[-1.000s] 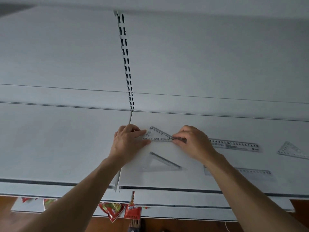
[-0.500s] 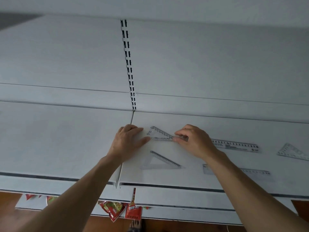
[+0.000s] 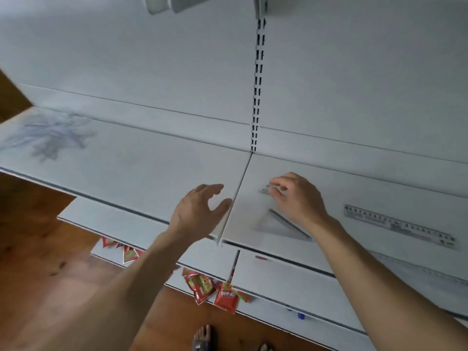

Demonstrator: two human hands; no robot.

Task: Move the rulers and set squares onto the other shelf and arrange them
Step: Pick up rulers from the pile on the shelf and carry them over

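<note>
Pinches a blurred clear set square [image 3: 268,189] in the right hand [image 3: 300,198] on the smooth white shelf [image 3: 359,191]; spreads the left hand [image 3: 200,211] wide, empty. Beside the right wrist, a second set square [image 3: 285,225]; rightward, a flat ruler [image 3: 397,225].

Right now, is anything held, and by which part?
The right hand pinches the clear plastic set square by its right end; the left hand holds nothing.

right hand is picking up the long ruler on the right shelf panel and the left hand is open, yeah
Not quite. In the head view the right hand pinches the small set square, not the long ruler, which lies untouched further right. The left hand is open, as you said.
</note>
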